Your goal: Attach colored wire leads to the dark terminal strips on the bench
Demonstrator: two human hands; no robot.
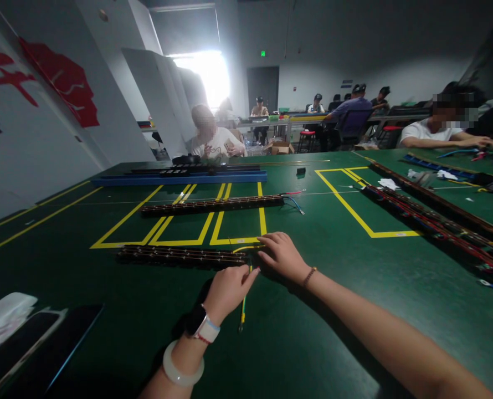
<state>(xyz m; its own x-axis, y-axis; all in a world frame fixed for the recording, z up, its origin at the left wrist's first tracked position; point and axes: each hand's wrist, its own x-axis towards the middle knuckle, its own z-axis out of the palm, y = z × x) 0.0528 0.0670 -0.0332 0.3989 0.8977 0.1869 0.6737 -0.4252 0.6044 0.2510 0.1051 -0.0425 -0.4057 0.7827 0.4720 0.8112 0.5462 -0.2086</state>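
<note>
A long dark strip (180, 256) with several rows of small metallic points lies on the green table in front of me. My left hand (227, 291) is at its right end, fingers curled down over the near edge and thumb stretched out; what they pinch is hidden. A yellow-green wire (243, 310) with a metal lug hangs toward me from beneath that thumb. Just right of the strip's end, my right hand (283, 257) has its fingers and thumb apart, the fingertips near a yellow wire (246, 247).
Behind lies a second dark strip (213, 206) with red and blue leads. Farther back is a long blue rail (180, 178). Wired strips (429, 221) lie at right. A dark flat panel (63, 349) and white tissue (8, 316) are at lower left. Other people sit across the table.
</note>
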